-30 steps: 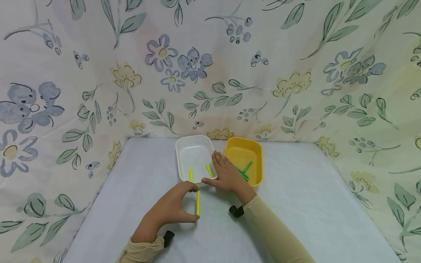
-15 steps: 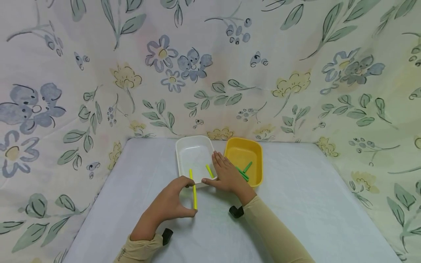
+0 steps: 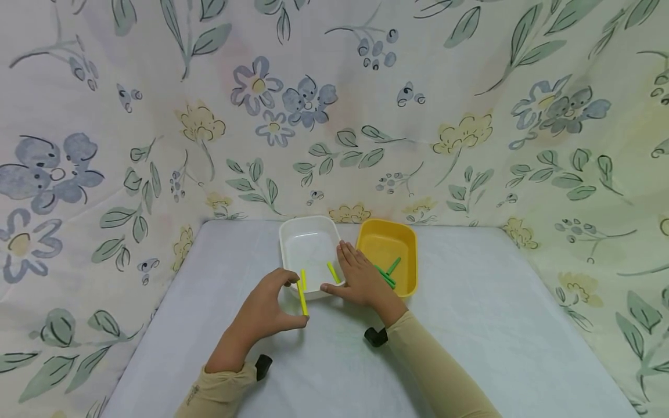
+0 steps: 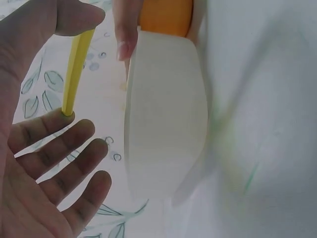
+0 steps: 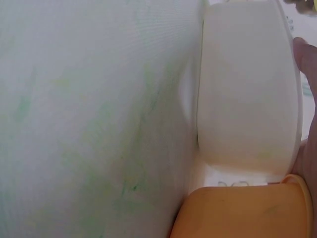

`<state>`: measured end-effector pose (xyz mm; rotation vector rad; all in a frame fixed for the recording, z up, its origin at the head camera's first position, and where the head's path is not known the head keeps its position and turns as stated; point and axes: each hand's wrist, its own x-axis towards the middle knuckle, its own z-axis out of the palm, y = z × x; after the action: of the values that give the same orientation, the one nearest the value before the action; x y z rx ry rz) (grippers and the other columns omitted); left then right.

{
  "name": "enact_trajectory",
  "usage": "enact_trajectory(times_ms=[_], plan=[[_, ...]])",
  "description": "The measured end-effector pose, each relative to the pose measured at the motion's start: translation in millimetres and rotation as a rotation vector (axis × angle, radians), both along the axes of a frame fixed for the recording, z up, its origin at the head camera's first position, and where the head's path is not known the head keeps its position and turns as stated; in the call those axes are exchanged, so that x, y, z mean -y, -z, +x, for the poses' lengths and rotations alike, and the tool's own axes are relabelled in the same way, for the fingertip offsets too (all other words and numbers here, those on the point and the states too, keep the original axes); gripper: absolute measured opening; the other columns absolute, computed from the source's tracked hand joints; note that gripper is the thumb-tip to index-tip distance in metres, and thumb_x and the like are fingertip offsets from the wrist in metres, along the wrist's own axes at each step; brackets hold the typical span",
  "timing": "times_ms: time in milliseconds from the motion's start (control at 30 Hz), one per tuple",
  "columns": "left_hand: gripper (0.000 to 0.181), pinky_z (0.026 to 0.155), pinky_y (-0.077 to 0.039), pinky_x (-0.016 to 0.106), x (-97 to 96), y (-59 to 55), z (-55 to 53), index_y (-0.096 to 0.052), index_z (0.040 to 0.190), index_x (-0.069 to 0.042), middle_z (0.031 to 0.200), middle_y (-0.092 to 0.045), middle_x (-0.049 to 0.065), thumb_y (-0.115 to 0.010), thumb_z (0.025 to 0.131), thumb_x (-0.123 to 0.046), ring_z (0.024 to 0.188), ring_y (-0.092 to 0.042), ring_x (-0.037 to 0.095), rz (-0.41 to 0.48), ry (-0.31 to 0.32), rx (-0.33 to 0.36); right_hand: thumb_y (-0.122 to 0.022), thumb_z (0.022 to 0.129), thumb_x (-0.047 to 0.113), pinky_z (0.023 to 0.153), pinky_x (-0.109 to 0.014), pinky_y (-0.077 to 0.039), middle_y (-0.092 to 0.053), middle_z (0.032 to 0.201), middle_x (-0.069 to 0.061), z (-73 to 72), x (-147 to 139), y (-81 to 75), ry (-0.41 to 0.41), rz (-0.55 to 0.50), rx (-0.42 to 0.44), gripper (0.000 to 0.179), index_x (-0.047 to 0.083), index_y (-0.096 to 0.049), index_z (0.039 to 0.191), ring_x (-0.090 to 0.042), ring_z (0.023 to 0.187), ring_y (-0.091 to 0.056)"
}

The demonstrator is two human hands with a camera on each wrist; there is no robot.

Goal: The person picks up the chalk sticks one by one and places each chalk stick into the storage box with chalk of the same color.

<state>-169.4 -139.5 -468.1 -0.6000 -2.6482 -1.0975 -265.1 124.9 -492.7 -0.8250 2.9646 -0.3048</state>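
My left hand (image 3: 263,305) pinches a yellow faceted stick (image 3: 302,299) by its two ends, between thumb and index fingertip. In the left wrist view the yellow stick (image 4: 77,72) is held up beside the white container (image 4: 166,114), the other fingers spread loosely. The hand is at the near left corner of the white container (image 3: 308,223), where two more yellow sticks (image 3: 333,271) lie. My right hand (image 3: 360,278) rests with straight fingers along that container's right rim, its thumb at the near rim. In the right wrist view a fingertip (image 5: 299,47) touches the rim.
A yellow-orange container (image 3: 413,249) stands close to the right of the white one, with several green sticks (image 3: 389,276) in it, partly hidden by the right hand. White cloth covers the table (image 3: 502,302). A floral curtain (image 3: 345,87) hangs behind and at both sides.
My left hand has moved up and left with the yellow stick, from in front of the white container to its near left corner. The right hand has stayed in place.
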Motion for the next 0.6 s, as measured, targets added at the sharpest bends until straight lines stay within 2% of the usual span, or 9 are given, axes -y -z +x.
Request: enact_trajectory(times_ms=[233, 467, 600], plan=[[0.073, 0.094, -0.058, 0.043, 0.5, 0.8, -6.2, -0.066, 0.126, -0.017, 0.123, -0.069, -0.005, -0.098, 0.063, -0.036, 0.11, -0.065, 0.021, -0.046, -0.058, -0.019, -0.038, 0.093, 0.09, 0.136, -0.044, -0.009, -0.001, 0.18, -0.009, 0.3, 0.2, 0.9, -0.004, 0.002, 0.001, 0.118, 0.006, -0.006, 0.17, -0.025, 0.168, -0.002], [0.074, 0.097, -0.057, 0.048, -0.2, 0.0, -13.2, -0.069, 0.124, -0.011, 0.126, -0.068, 0.001, -0.098, 0.061, -0.038, 0.116, -0.064, 0.032, -0.045, -0.081, -0.035, -0.036, 0.092, 0.091, 0.136, -0.043, -0.007, 0.0, 0.18, -0.007, -0.3, 0.0, 2.0, 0.005, -0.004, 0.001, 0.118, 0.008, -0.005, 0.17, -0.023, 0.168, -0.001], [0.074, 0.1, -0.056, 0.049, 0.1, 0.9, -18.7, -0.068, 0.121, -0.012, 0.127, -0.067, 0.002, -0.099, 0.06, -0.039, 0.119, -0.062, 0.03, -0.056, -0.102, -0.041, -0.034, 0.091, 0.092, 0.136, -0.042, -0.006, 0.003, 0.18, -0.004, -1.9, 0.1, 2.3, 0.013, -0.003, 0.007, 0.119, 0.01, -0.003, 0.17, -0.022, 0.168, 0.001]])
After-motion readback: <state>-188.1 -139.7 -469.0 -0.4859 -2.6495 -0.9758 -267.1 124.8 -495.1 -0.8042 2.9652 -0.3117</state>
